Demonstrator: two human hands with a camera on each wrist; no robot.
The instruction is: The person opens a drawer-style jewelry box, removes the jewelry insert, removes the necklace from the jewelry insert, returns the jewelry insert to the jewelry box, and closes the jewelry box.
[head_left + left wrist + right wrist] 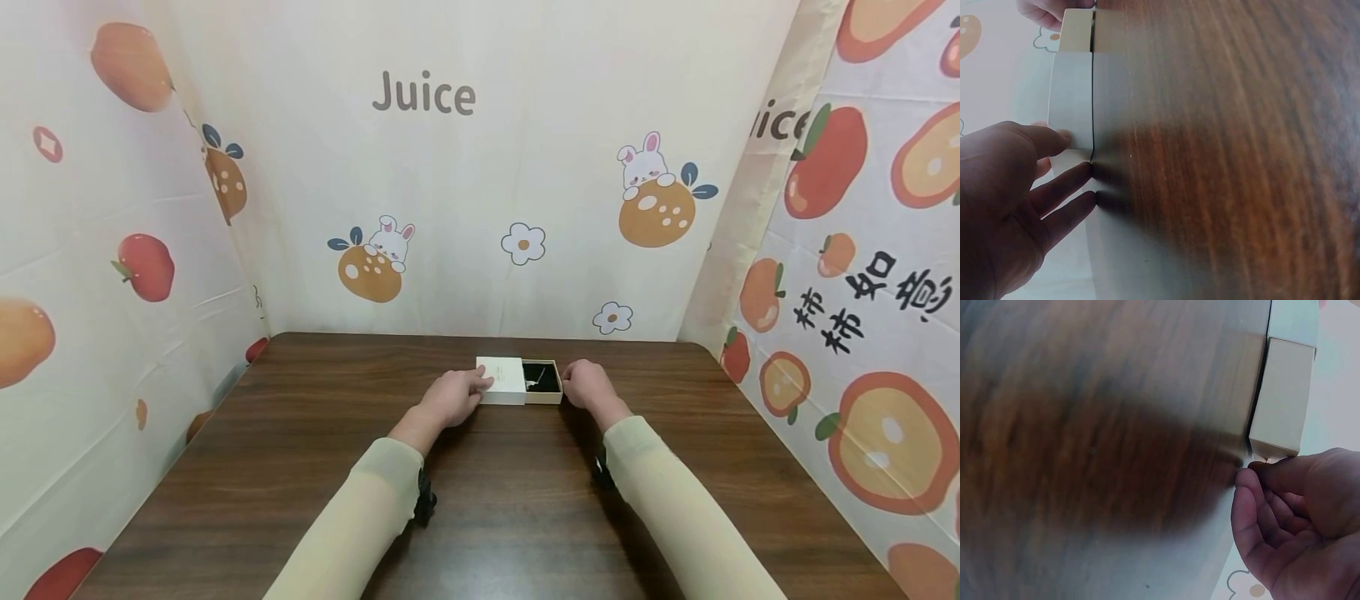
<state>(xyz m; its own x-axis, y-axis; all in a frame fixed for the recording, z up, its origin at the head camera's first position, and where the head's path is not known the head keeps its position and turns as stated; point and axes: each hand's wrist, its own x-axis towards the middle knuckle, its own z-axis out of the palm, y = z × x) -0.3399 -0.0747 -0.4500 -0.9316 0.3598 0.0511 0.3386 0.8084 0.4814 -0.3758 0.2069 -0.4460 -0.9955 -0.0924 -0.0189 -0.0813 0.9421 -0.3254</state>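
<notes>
A drawer-style jewelry box lies on the table, its white sleeve (504, 382) to the left and its cream inner drawer (542, 398) drawn partly out to the right. Black lining fills the drawer, with a small, thin silvery piece of jewelry (535, 382) on it. My left hand (452, 397) grips the left end of the sleeve, thumb on the front side and fingers over the top and behind. At the drawer's right end, my right hand (588, 385) has curled fingers; thumb and forefinger pinch a small pull tab (1266, 460), mostly hidden by the fingertips.
The brown wooden table (480, 517) extends towards me and to both sides. A fruit-patterned curtain (480, 183) hangs just behind the box and along both sides. A dark wrist strap (424, 498) shows below the left sleeve cuff.
</notes>
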